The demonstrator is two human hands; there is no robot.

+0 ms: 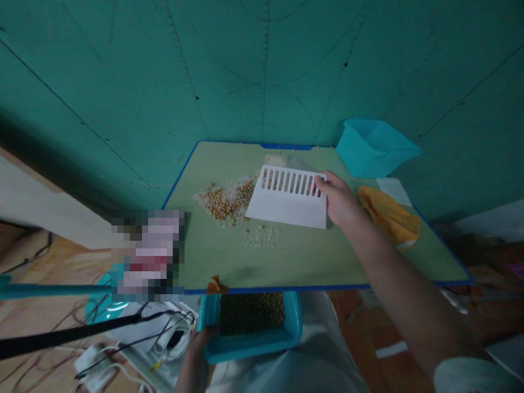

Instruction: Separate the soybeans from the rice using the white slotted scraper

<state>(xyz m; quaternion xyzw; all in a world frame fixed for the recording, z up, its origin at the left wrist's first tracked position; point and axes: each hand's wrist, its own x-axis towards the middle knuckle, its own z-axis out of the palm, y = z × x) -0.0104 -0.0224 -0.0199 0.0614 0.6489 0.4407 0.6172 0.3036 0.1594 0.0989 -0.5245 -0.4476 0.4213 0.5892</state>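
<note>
My right hand (339, 199) grips the right end of a white slotted scraper (286, 197) that stands on the green table top (311, 256). Just left of the scraper lies a pile of yellowish beans mixed with white grains (227, 201). A smaller scatter of white grains (262, 236) lies in front of the scraper. My left hand (200, 349) holds the left side of a teal tray (251, 344) below the table's near edge. The tray is filled with dark greenish beans (250, 312).
A teal plastic tub (374, 146) stands at the table's far right corner, with an orange cloth (388, 215) and a white paper (393, 190) beside it. Cables and a white device (135, 349) lie on the floor at lower left. A teal wall rises behind.
</note>
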